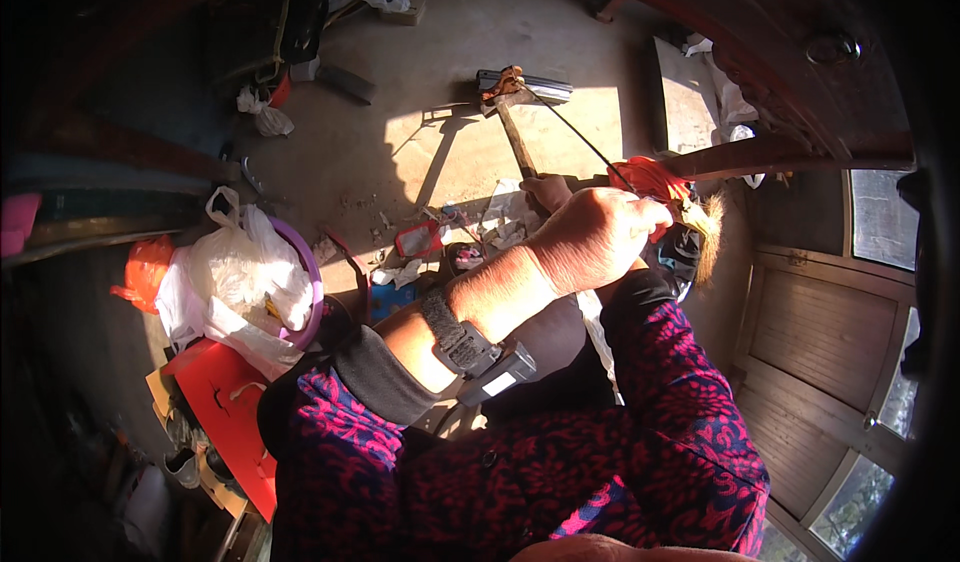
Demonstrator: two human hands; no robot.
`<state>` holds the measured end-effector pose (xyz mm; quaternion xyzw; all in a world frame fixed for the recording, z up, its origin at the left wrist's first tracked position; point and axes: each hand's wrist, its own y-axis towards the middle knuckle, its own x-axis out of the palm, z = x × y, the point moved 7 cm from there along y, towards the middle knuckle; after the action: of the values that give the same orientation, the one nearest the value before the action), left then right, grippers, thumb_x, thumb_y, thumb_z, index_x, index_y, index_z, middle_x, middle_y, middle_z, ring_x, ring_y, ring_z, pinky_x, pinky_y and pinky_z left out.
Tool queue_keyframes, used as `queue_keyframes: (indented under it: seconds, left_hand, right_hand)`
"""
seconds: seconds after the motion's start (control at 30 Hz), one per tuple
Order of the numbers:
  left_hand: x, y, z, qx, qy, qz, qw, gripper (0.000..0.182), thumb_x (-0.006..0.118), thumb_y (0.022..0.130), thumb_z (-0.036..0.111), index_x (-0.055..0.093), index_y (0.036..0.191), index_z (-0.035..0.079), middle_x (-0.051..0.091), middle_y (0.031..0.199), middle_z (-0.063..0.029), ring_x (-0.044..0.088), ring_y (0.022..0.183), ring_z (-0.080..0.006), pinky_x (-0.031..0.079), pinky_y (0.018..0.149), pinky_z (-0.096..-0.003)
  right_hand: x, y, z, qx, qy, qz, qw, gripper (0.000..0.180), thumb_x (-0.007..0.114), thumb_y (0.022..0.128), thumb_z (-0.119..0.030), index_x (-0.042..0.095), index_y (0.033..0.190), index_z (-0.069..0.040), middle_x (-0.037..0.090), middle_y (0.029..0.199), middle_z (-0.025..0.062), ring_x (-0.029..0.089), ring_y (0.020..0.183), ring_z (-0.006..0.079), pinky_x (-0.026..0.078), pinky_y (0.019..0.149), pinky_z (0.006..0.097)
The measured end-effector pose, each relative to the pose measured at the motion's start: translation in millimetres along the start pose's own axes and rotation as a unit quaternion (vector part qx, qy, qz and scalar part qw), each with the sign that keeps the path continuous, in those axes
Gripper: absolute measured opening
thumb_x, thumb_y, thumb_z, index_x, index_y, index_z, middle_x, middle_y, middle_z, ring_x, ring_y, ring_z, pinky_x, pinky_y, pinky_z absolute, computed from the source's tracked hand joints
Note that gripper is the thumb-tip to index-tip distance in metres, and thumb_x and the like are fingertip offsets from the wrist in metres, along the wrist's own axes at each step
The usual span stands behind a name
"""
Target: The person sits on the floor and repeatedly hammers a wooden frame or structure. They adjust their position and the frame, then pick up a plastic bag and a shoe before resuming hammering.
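My left hand [604, 232], on an arm with a black wristband, is closed around the near end of a thin dark cord or rod [574, 130]. That cord or rod runs straight and slanting to the brown, wrapped-looking head [510, 82] of a wooden-handled tool. Behind and below the left forearm, my right hand [551, 191] grips the near end of the wooden handle [516, 138]; much of this hand is hidden. A grey metal piece [551, 88] lies at the tool's head; whether they touch cannot be told. Straw-like bristles [709, 236] stick out just right of my left hand.
At left, white plastic bags [240, 262] fill a purple basin [307, 269] beside a red board [229, 412]. Scraps and a red-framed piece [418, 240] litter the floor ahead. Red plastic [649, 176] and a reddish wooden bar [787, 155] are at right, near a panelled door [825, 329].
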<state>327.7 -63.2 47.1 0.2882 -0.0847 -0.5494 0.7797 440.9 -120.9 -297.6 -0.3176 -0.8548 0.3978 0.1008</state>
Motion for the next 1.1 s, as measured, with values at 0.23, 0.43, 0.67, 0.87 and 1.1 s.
queue_keyframes:
  seconds: [0.23,0.43,0.67,0.87,1.1]
  left_hand:
    - [-21,-15,-43,-0.122,0.0,0.008,0.992,0.02,0.051,0.083,-0.003,0.065,0.095,0.002,0.066,0.083,-0.0116,0.067,0.076,-0.0219,0.054,0.07,-0.0308]
    - [-7,-28,-49,-0.129,0.036,-0.06,0.989,0.018,0.054,0.084,0.001,0.066,0.097,0.004,0.067,0.083,-0.0118,0.067,0.076,-0.024,0.053,0.068,-0.0319]
    - [31,-57,-57,-0.229,0.016,-0.277,0.933,0.024,0.052,0.088,0.01,0.063,0.109,0.007,0.066,0.094,-0.017,0.066,0.083,-0.03,0.053,0.076,-0.0371]
    - [-13,-75,-50,-0.254,0.038,-0.175,0.95,0.039,0.05,0.089,0.01,0.049,0.128,0.008,0.063,0.104,-0.0223,0.064,0.091,-0.0331,0.052,0.082,-0.0394]
    - [-108,-144,14,-0.313,0.097,-0.15,0.933,0.039,0.057,0.086,0.005,0.05,0.124,0.006,0.066,0.097,-0.0192,0.067,0.084,-0.0297,0.053,0.073,-0.0357]
  right_hand:
    - [6,37,-12,0.006,-0.006,0.002,1.0,0.017,0.063,0.081,-0.019,0.059,0.08,-0.003,0.054,0.063,0.0043,0.05,0.051,0.0138,0.039,0.047,0.0293]
    - [-1,17,-13,0.01,-0.015,0.003,1.0,0.016,0.062,0.082,-0.019,0.058,0.077,-0.003,0.054,0.062,0.0043,0.05,0.05,0.0139,0.039,0.046,0.0295]
    - [-12,-45,11,0.04,-0.047,0.002,0.998,0.017,0.062,0.083,-0.018,0.058,0.075,-0.004,0.053,0.06,0.0043,0.049,0.048,0.014,0.038,0.045,0.0297]
    - [1,-73,28,0.074,-0.053,0.005,0.996,0.018,0.061,0.084,-0.018,0.057,0.073,-0.005,0.052,0.059,0.0043,0.048,0.047,0.0142,0.038,0.044,0.0299]
    - [23,1,37,-0.017,0.121,-0.031,0.992,0.02,0.06,0.085,-0.016,0.053,0.068,-0.007,0.05,0.056,0.0034,0.046,0.043,0.0143,0.036,0.039,0.0273]
